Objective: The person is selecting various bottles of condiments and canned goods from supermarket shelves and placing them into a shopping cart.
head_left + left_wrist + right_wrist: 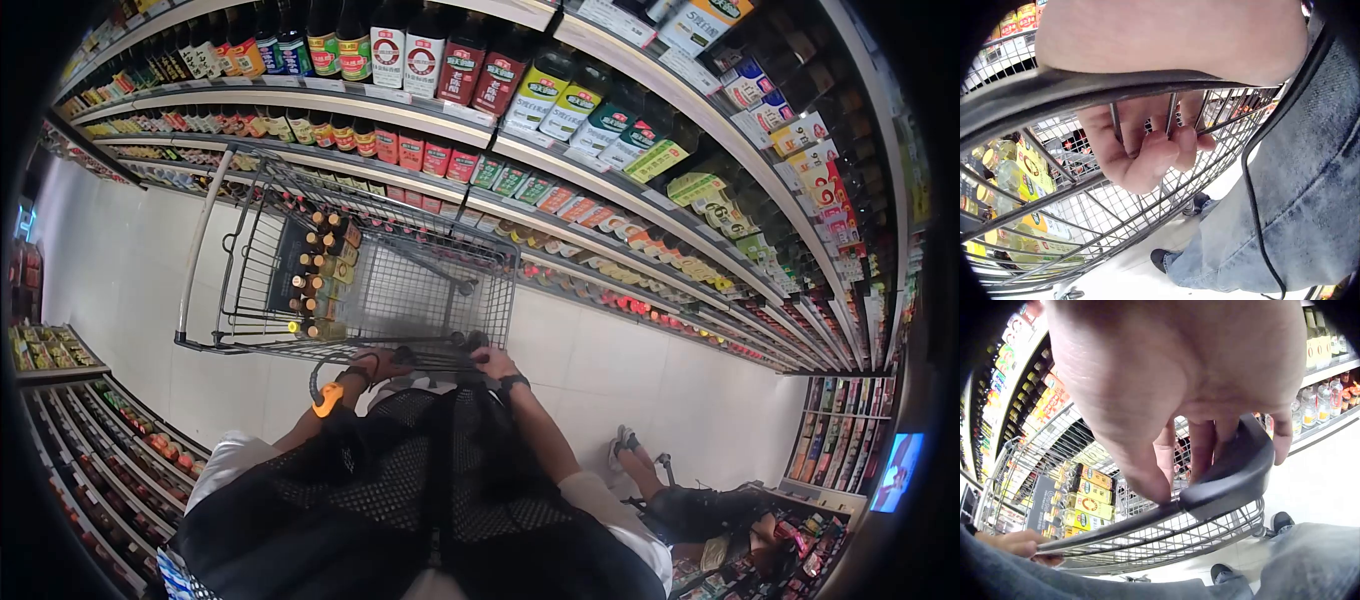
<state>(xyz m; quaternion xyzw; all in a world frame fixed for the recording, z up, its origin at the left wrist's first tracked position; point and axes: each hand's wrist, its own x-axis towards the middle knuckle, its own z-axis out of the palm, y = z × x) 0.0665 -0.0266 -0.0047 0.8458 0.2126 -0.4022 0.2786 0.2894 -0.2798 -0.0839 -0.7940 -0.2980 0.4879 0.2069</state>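
Note:
A wire shopping cart (pixel 400 350) stands sideways before the person, both hands on its near side rim. In the left wrist view the left hand (pixel 1141 144) has its palm over the black rim, fingers curled down through the wires. The right hand (pixel 1179 394) grips the rim at a black plastic corner piece (pixel 1235 475), fingers reaching inside the basket. Several bottles (pixel 325 275) with yellow and orange labels lie in rows at the cart's left end, beside a dark panel (pixel 1044 503). An orange clip (pixel 327 399) hangs near the left forearm.
Long shelves (pixel 440 120) of bottles and boxes run along the cart's far side. More shelving (pixel 90 470) stands at lower left. Another person's legs (pixel 640 470) are at lower right on the pale floor (pixel 580 390). A lit screen (pixel 897 472) is at far right.

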